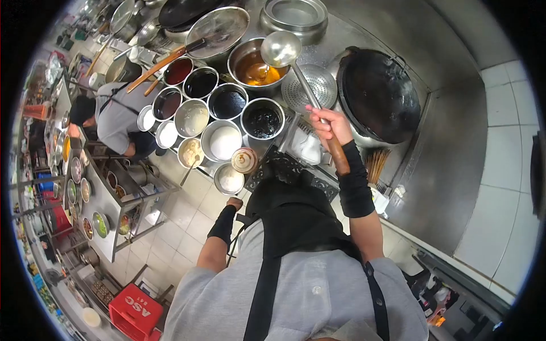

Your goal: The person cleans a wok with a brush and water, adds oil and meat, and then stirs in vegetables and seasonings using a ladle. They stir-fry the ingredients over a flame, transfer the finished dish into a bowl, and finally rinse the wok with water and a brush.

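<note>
My right hand (331,126) is closed round the wooden handle of a metal ladle (281,49). The ladle's bowl hangs over the edge of a metal bowl of amber oil (256,67). A perforated strainer (309,88) lies just below and right of it. To the right of my right hand sits a large black wok (379,94). My left hand (235,203) hangs low near a pot of white powder (230,179); its fingers look curled, but what they hold, if anything, is too small to tell. Both forearms wear black sleeves.
Several metal pots of dark sauces (227,101) and white seasonings stand left of the stove. A bamboo brush (376,165) stands below the wok. A co-worker (119,116) bends at the left, near a steel table (108,219) with bowls. A red crate (135,311) sits lower left.
</note>
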{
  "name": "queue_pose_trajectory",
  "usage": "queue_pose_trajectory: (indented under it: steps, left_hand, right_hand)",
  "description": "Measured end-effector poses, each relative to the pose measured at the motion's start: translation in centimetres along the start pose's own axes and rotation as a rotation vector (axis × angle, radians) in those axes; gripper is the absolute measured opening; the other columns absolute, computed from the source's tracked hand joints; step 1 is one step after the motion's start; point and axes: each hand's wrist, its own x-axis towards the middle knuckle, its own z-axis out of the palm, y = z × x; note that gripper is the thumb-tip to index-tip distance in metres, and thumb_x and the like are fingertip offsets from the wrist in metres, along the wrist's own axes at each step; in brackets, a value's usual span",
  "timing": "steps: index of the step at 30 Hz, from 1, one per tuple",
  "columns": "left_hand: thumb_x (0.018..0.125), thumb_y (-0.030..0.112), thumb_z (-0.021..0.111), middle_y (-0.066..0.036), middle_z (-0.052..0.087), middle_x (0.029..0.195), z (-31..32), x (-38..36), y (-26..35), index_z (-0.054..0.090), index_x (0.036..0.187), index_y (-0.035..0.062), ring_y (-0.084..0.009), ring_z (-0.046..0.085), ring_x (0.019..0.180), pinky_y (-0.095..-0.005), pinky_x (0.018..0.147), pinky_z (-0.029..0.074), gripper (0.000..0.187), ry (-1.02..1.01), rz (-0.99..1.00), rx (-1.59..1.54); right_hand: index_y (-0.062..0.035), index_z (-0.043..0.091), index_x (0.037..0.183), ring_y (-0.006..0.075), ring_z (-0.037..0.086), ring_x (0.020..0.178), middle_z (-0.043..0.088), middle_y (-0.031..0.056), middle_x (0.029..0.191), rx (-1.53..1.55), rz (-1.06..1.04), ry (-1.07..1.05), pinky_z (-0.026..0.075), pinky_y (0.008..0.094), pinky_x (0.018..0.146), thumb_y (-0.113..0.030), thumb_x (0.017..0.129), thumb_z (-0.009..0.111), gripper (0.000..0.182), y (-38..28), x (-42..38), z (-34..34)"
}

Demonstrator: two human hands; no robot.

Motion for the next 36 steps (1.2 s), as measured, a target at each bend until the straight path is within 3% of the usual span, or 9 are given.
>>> queue_pose_trajectory:
  steps: [9, 18, 20, 23, 25, 30, 33, 34, 36]
  left_hand:
    - [0.082, 0.025, 0.052, -0.024, 0.068, 0.112, -2.7, -2.1, 1.6, 0.070, 0.103, 0.0059, -0.0390, 0.063, 0.110, -0.0454, 0.096, 0.050, 0.034, 0.176, 0.180, 0.158]
    - [0.084, 0.026, 0.058, -0.015, 0.073, 0.105, 0.4, -6.7, -4.9, 0.072, 0.108, 0.0025, -0.0284, 0.072, 0.093, -0.0367, 0.079, 0.058, 0.036, -0.013, -0.091, 0.134]
    - [0.093, 0.020, 0.060, -0.003, 0.076, 0.091, 0.6, -4.4, -14.1, 0.074, 0.106, 0.0078, -0.0166, 0.072, 0.080, -0.0349, 0.065, 0.059, 0.023, -0.102, 0.521, 0.631]
    - [0.090, 0.036, 0.065, -0.003, 0.076, 0.085, 1.5, -7.2, -17.5, 0.075, 0.107, 0.0138, -0.0162, 0.073, 0.076, -0.0309, 0.064, 0.057, 0.029, -0.160, -0.013, 0.015]
    - [0.090, 0.042, 0.065, -0.002, 0.076, 0.083, 1.7, -5.6, -21.7, 0.074, 0.099, 0.0132, -0.0157, 0.072, 0.070, -0.0295, 0.060, 0.055, 0.032, -0.116, 0.309, 1.007]
    - [0.090, 0.024, 0.050, -0.011, 0.072, 0.074, -4.5, -13.2, -21.4, 0.073, 0.083, 0.0050, -0.0234, 0.067, 0.057, -0.0404, 0.049, 0.056, 0.031, 0.162, -0.182, -0.048]
    - [0.082, 0.021, 0.055, -0.007, 0.070, 0.067, -9.1, -6.4, -28.9, 0.072, 0.072, 0.0072, -0.0204, 0.067, 0.053, -0.0358, 0.046, 0.054, 0.024, 0.320, -0.155, -0.159]
    - [0.076, 0.028, 0.065, -0.014, 0.070, 0.065, -11.5, -12.0, -24.8, 0.074, 0.071, 0.0066, -0.0246, 0.069, 0.060, -0.0376, 0.064, 0.057, 0.024, 0.497, 0.030, 0.078]
    - [0.081, 0.028, 0.058, -0.025, 0.071, 0.093, -15.3, -15.5, -24.7, 0.074, 0.086, -0.0004, -0.0358, 0.070, 0.091, -0.0462, 0.084, 0.055, 0.033, 0.703, -0.135, -0.080]
  right_hand:
    - [0.0143, 0.040, 0.130, 0.0040, 0.040, 0.052, 0.046, 0.0067, 0.085, 0.591, -0.101, -0.236, 0.040, 0.0165, 0.034, -0.005, 0.099, 0.048, 0.037, -2.6, -7.3, -4.6]
    - [0.0071, 0.067, 0.084, 0.0422, 0.070, 0.079, 0.067, 0.0315, 0.081, -1.875, -0.641, 1.116, 0.055, 0.0481, 0.070, -0.012, 0.075, 0.064, 0.021, -6.7, -13.7, -20.9]
    - [0.0055, 0.067, 0.082, 0.0424, 0.067, 0.068, 0.066, 0.0275, 0.073, -1.674, -0.679, 1.185, 0.054, 0.0484, 0.067, -0.012, 0.075, 0.065, 0.019, -5.6, -15.7, -22.4]
    - [0.0058, 0.069, 0.083, 0.0314, 0.069, 0.062, 0.064, 0.0179, 0.061, -1.390, -0.563, 1.205, 0.055, 0.0421, 0.063, -0.015, 0.078, 0.068, 0.021, -4.1, -17.8, -22.7]
    - [0.0036, 0.068, 0.097, 0.0198, 0.061, 0.058, 0.064, 0.0124, 0.069, -1.115, -0.509, 1.047, 0.050, 0.0327, 0.055, -0.009, 0.088, 0.058, 0.018, -3.6, -17.1, -26.8]
    - [0.0101, 0.027, 0.148, 0.0051, 0.048, 0.057, 0.055, 0.0054, 0.086, 0.651, -0.427, -0.358, 0.044, 0.0218, 0.051, -0.010, 0.107, 0.034, 0.046, -4.0, -16.7, -28.5]
    - [0.0036, 0.035, 0.148, 0.0199, 0.061, 0.069, 0.052, 0.0245, 0.142, -0.392, -0.640, 0.267, 0.051, 0.0280, 0.054, -0.013, 0.102, 0.041, 0.050, -5.6, -15.1, -31.3]
    - [0.0037, 0.036, 0.147, 0.0229, 0.064, 0.074, 0.055, 0.0224, 0.139, -0.608, -0.431, -0.449, 0.053, 0.0302, 0.055, -0.015, 0.102, 0.038, 0.049, -8.4, -15.1, -32.8]
    - [0.0027, 0.044, 0.126, 0.0234, 0.062, 0.067, 0.056, 0.0190, 0.117, -1.403, -0.513, 0.534, 0.051, 0.0325, 0.053, -0.018, 0.096, 0.046, 0.037, -9.2, -14.0, -31.7]
